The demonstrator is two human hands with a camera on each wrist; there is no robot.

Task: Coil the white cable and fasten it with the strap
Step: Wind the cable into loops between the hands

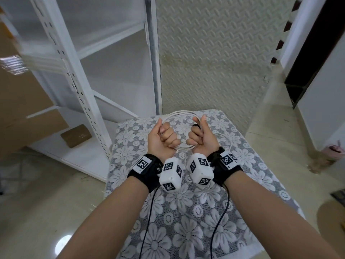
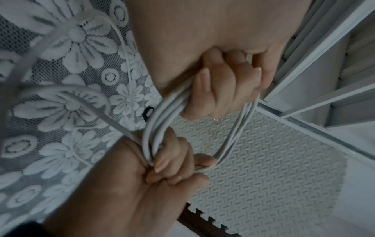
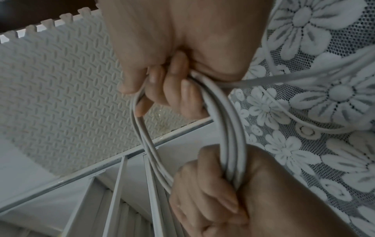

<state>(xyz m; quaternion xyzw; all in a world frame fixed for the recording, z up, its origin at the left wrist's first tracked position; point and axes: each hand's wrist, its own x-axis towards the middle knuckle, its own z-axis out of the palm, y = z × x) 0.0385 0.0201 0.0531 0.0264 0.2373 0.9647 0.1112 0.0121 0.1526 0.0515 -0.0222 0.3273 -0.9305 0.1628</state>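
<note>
The white cable [image 1: 179, 114] is wound into a coil of several loops, held up over the table. My left hand [image 1: 166, 135] grips the coil's left side, palm up, with its fingers [image 2: 223, 83] curled round the strands [image 2: 156, 128]. My right hand [image 1: 196, 136] grips the right side the same way, thumb raised. In the right wrist view its fingers [image 3: 168, 86] wrap the bundle [image 3: 229, 136]. A loose tail [image 1: 230, 142] trails off over the cloth to the right. A small black strap [image 1: 196, 126] shows by my right index finger. I cannot tell whether it is held.
The table [image 1: 168, 212] wears a grey lace cloth with white flowers. A white metal shelf rack [image 1: 74, 71] stands at the left, with a small cardboard box [image 1: 75, 135] on its bottom shelf. A pale foam mat [image 1: 214, 53] stands upright behind the table.
</note>
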